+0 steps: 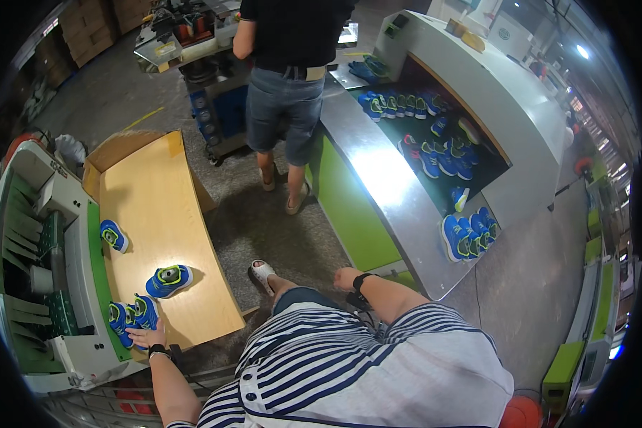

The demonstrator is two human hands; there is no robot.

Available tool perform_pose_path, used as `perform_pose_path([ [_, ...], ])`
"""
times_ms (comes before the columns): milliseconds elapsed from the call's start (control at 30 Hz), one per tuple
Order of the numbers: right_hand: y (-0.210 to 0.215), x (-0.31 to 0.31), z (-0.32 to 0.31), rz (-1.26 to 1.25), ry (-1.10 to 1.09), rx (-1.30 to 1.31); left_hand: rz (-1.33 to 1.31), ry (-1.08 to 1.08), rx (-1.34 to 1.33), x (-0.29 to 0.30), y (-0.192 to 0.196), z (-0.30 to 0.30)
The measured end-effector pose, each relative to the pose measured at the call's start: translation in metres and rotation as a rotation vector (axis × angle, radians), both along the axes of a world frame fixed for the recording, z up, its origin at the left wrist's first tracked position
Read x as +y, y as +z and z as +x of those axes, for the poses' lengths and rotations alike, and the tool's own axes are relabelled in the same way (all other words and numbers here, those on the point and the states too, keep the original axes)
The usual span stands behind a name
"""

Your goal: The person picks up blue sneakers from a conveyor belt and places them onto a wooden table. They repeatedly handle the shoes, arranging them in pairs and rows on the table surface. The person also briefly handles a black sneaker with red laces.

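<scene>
At the near left corner of the wooden table, my left hand [147, 335] reaches out with its fingers extended against a cluster of blue sneakers [144, 311] with lime-green collars. The fingers touch the nearest shoe without visibly wrapping round it. A single blue sneaker [169, 280] lies on the table just beyond, and another blue sneaker [114, 236] sits farther up by the green edge. My right hand [347, 279] hangs in front of my body over the floor, its fingers curled in, with no object visible in it.
The wooden table [157, 192] adjoins a grey-green machine [71, 278] on the left. To the right, a metal-edged conveyor [378, 171] carries rows of blue sneakers [446, 157] by a white machine housing [492, 78]. Ahead stands another person [285, 93], facing away, beside a cluttered workbench [192, 50].
</scene>
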State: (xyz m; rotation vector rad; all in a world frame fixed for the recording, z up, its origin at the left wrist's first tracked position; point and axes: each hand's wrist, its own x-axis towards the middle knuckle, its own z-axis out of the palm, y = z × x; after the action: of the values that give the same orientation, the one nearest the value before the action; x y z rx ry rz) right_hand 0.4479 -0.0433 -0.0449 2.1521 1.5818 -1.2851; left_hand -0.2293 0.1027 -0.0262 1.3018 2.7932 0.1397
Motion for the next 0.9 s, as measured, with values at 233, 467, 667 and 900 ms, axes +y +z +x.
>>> perform_pose_path([
  [233,-0.007,0.002,0.003,-0.013,0.026,-0.007,0.038,0.002,-0.020,-0.001,-0.001,0.004],
  [467,-0.011,0.003,0.005,-0.002,-0.047,0.034,0.006,-0.009,-0.047,-0.002,0.002,0.003],
  [667,-0.006,0.001,0.006,0.009,-0.052,0.029,-0.030,-0.007,-0.031,-0.002,0.007,0.008],
  [900,-0.002,0.007,0.005,0.011,-0.012,0.001,0.041,0.009,-0.037,-0.004,0.000,0.004],
])
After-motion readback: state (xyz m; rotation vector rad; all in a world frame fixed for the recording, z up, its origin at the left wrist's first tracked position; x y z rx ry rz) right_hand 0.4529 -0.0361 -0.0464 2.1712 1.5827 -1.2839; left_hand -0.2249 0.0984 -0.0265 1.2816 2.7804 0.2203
